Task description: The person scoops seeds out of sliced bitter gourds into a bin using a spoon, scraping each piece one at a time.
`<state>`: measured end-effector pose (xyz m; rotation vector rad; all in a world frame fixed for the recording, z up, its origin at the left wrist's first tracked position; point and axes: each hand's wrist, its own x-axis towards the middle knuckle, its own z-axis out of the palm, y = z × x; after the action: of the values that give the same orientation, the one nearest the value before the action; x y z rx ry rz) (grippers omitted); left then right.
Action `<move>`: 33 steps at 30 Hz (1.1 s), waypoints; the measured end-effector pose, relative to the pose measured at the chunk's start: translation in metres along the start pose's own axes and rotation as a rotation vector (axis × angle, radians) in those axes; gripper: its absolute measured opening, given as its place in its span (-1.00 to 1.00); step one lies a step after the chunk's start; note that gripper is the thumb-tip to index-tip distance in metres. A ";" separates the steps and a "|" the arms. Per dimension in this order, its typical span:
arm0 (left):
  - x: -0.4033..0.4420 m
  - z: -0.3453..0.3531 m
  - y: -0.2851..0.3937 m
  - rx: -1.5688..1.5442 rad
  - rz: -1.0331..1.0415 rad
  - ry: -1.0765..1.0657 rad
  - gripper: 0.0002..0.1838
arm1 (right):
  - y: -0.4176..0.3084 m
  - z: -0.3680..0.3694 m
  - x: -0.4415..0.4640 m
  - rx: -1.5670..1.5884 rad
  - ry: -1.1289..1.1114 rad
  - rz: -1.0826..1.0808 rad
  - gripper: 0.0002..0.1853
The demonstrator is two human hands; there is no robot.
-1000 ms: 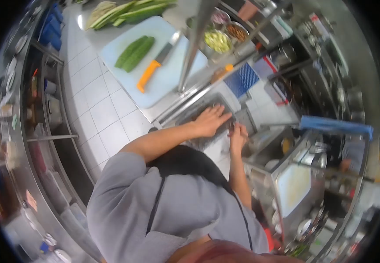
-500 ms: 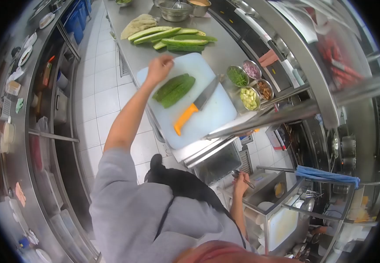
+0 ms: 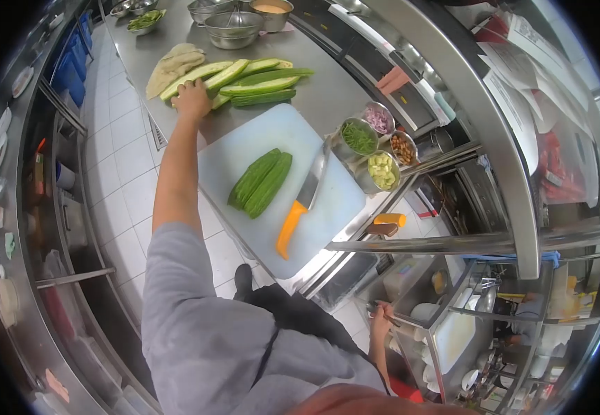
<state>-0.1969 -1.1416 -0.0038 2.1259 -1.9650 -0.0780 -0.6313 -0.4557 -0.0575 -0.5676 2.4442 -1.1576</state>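
My left hand point(image 3: 192, 100) reaches over the steel counter, its fingers curled over the near end of a long green gourd half point(image 3: 220, 77) with pale flesh. Other gourd halves point(image 3: 262, 88) lie beside it in a loose pile. Two green pieces point(image 3: 260, 183), skin side up, rest on the white cutting board point(image 3: 341, 200). To their right lies a knife point(image 3: 291, 225) with an orange handle, blade pointing away from me. Low at my right side, my right hand point(image 3: 381, 318) is closed around a metal spoon point(image 3: 391, 319), partly hidden by the fingers.
Several small metal bowls of chopped food point(image 3: 383, 171) stand right of the board. A crumpled cloth point(image 3: 174, 68) lies by the gourds, with a mixing bowl point(image 3: 233, 31) behind. A steel rail point(image 3: 438, 243) crosses at the right, near another orange handle point(image 3: 390, 220).
My left hand has moved from above the board's far left edge to the gourd pile and taken hold of a half. The view has shifted. My right hand stays low with the spoon.
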 end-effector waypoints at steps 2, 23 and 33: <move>0.007 0.005 -0.002 0.054 -0.006 -0.013 -0.24 | 0.001 0.000 -0.001 -0.027 -0.011 -0.004 -0.80; -0.349 -0.133 0.033 -1.799 0.012 -0.107 0.08 | 0.012 0.035 0.112 0.358 -0.482 -0.021 -0.72; -0.561 -0.169 0.178 -2.013 0.144 -0.334 0.10 | -0.013 -0.028 0.132 1.017 -0.764 0.273 -0.58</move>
<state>-0.3874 -0.5746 0.1273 0.5432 -0.9085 -1.5728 -0.7547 -0.5122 -0.0524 -0.2487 1.0528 -1.4872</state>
